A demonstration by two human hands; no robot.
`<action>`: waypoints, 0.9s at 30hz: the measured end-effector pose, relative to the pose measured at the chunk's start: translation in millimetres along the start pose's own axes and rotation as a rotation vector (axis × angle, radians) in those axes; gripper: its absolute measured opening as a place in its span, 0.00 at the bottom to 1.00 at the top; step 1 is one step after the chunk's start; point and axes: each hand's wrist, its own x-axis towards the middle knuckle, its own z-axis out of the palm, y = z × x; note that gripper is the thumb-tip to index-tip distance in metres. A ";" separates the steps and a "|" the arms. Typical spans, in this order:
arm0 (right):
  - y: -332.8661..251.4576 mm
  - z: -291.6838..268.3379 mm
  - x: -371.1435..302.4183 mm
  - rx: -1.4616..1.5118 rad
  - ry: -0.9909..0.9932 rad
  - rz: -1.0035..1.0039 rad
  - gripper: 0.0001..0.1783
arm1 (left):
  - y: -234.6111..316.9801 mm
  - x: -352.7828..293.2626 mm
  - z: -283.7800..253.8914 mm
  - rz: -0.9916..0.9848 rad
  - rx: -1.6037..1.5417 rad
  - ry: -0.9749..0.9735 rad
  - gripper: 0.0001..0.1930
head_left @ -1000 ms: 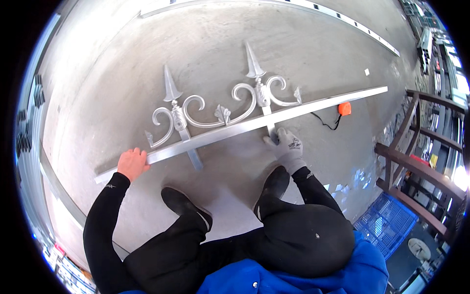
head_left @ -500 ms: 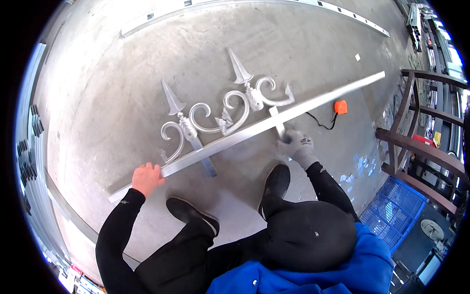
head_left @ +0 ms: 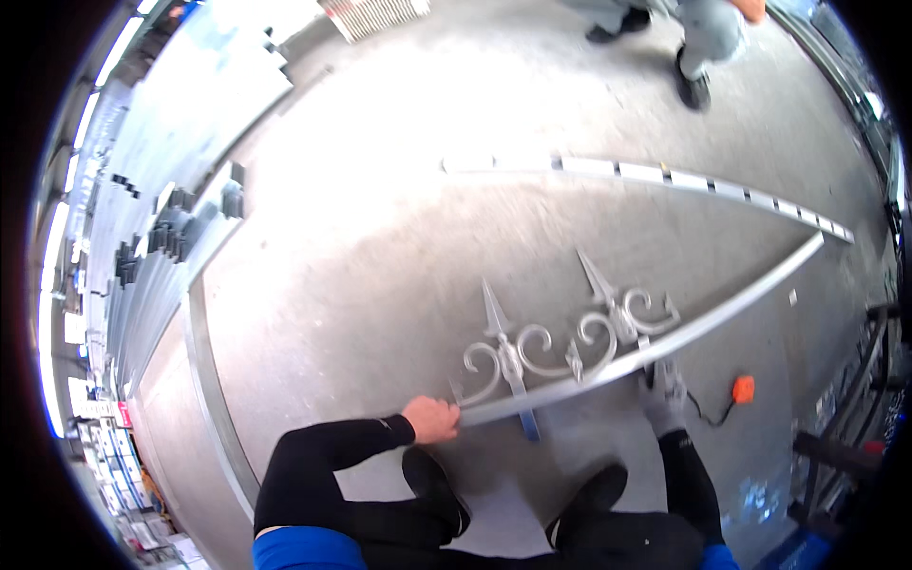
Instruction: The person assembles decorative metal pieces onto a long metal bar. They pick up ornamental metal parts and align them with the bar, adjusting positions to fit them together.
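Note:
A long silver metal bar [head_left: 736, 302] slants across the floor in front of my feet. Bare, my left hand [head_left: 432, 419] is wrapped round its near left end. Two spear-topped scroll ornaments stand out from the bar's far side: a left ornament [head_left: 510, 356] and a right ornament [head_left: 622, 321]. The left one's flat stem [head_left: 529, 424] crosses the bar and sticks out on my side. My right hand [head_left: 667, 391], in a grey glove, is closed at the right ornament's lower stem, close against the bar; its fingertips are blurred and partly hidden.
Beyond lies a slotted metal rail [head_left: 703, 181]. An orange tape measure [head_left: 744, 389] with a black strap rests right of my glove. Metal profiles [head_left: 171, 237] are stacked at left, a dark frame [head_left: 836, 454] stands at right. Another person's legs [head_left: 708, 43] show at the top.
My view has swung up and to the left, bringing the stacked profiles and another person's legs into sight. My right hand is now closer to the bar; my left hand keeps its grip.

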 end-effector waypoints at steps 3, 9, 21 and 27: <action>-0.3 -8.7 -8.8 0.047 -0.054 -0.083 0.36 | -2.5 -17.5 -9.6 -0.078 -0.049 -0.033 0.20; 0.5 1.0 -76.5 0.332 -0.140 -0.136 0.28 | -0.7 -10.0 -10.4 -0.062 -0.033 0.028 0.21; -193.4 40.4 -69.9 0.237 -0.477 -0.116 0.39 | 0.2 -8.0 -26.2 -0.145 -0.002 0.073 0.21; -177.4 32.1 -76.1 0.249 -0.503 -0.036 0.28 | 14.0 3.4 -36.2 -0.021 -0.052 0.155 0.17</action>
